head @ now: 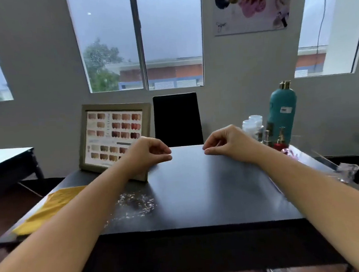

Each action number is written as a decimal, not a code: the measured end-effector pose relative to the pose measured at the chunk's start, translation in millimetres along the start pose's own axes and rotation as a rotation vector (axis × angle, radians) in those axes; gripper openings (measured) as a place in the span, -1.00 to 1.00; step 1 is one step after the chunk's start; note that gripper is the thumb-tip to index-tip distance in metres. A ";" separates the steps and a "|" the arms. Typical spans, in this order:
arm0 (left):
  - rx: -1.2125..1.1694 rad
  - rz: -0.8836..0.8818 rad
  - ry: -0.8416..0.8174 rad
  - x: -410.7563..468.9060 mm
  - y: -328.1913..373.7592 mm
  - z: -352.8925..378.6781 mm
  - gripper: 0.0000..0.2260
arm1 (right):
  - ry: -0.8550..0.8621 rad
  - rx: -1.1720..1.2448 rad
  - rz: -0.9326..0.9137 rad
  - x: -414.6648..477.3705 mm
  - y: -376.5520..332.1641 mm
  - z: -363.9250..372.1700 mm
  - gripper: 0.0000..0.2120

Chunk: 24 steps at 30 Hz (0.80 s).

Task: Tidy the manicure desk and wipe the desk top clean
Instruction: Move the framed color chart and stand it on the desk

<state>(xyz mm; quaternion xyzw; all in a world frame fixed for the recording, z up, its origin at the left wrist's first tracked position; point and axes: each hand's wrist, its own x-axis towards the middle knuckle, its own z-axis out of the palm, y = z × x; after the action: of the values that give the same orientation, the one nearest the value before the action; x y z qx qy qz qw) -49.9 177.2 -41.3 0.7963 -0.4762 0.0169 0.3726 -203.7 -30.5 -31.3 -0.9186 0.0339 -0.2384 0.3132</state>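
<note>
Dark desk (200, 190), matte top, mostly bare in the centre. Patch of pale glittery debris (136, 203) scattered left of desk centre. Yellow cloth (51, 208) lies flat and crumpled at the desk's left edge. Framed nail colour chart (114, 136) stands upright, leaning back, at the far left corner. Teal bottle (283, 110) upright at the far right corner, small jars and polish bottles (264, 131) clustered just beside it.
</note>
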 end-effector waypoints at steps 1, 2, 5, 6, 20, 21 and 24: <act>0.008 -0.030 0.018 -7.6 -11.6 -11.3 -0.90 | -0.006 0.016 -0.006 7.1 -4.0 11.1 -0.94; 0.009 -0.062 0.040 -14.6 -23.1 -21.7 -0.90 | -0.011 0.031 -0.007 13.9 -7.2 21.3 -0.95; -0.025 -0.149 0.111 -30.6 -55.3 -47.1 -0.89 | -0.023 0.055 0.008 32.7 -13.1 49.0 -0.95; -0.030 -0.174 0.134 -34.5 -66.4 -54.6 -0.88 | -0.024 0.064 0.016 39.4 -14.0 58.2 -0.95; 0.017 -0.456 0.417 -26.6 -215.3 -105.7 -0.55 | 0.046 0.166 0.172 133.2 30.4 146.7 -0.91; 0.032 -0.471 0.427 -23.7 -223.0 -106.3 -0.51 | 0.043 0.171 0.178 139.7 34.3 151.2 -0.88; -0.008 -0.514 0.437 -15.7 -242.6 -108.7 -0.40 | 0.024 0.184 0.186 159.0 41.0 164.0 -0.81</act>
<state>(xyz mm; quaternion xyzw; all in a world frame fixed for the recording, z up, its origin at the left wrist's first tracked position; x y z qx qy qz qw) 164.2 320.4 -108.8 0.8665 -0.1688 0.0907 0.4609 15.8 -5.3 -102.5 -0.8760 0.1010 -0.2215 0.4163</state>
